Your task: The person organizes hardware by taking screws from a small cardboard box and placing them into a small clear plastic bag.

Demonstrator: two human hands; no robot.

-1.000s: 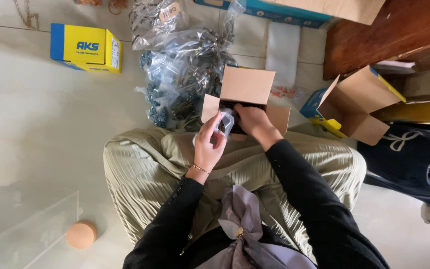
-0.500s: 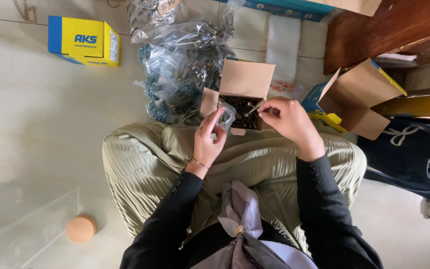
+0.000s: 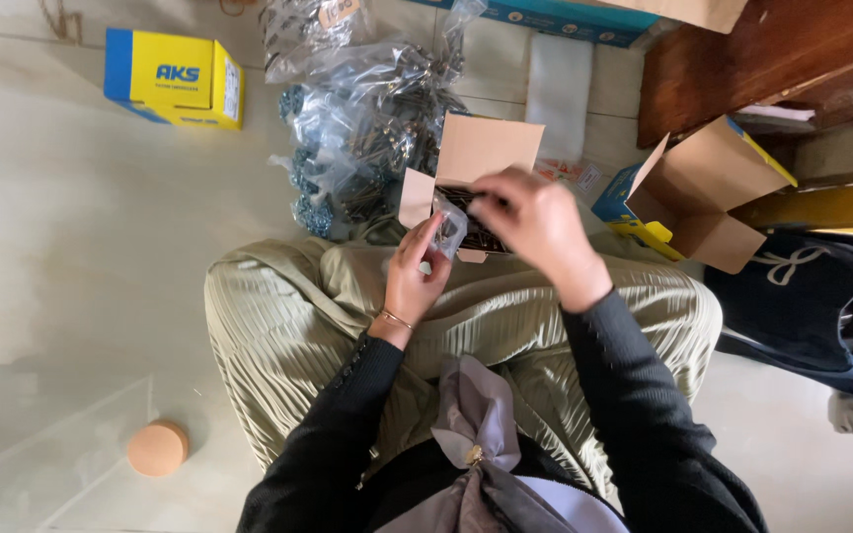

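Note:
I sit cross-legged on the floor in pale green pleated trousers. My left hand holds a small clear plastic bag upright by its lower part. My right hand hovers over an open brown cardboard box on my knees, with pinched fingertips at the top of the bag; whether they grip a small part I cannot tell. Dark metal pieces lie inside the box, partly hidden by my right hand.
A heap of clear bags of metal hardware lies beyond the box. A yellow and blue carton stands at far left, an open carton at right, dark wooden furniture behind it. A round cork-coloured lid lies near left.
My right hand lifted off the box, swung out to the right, then came back left to the top of the small bag. My left hand stayed put holding the bag.

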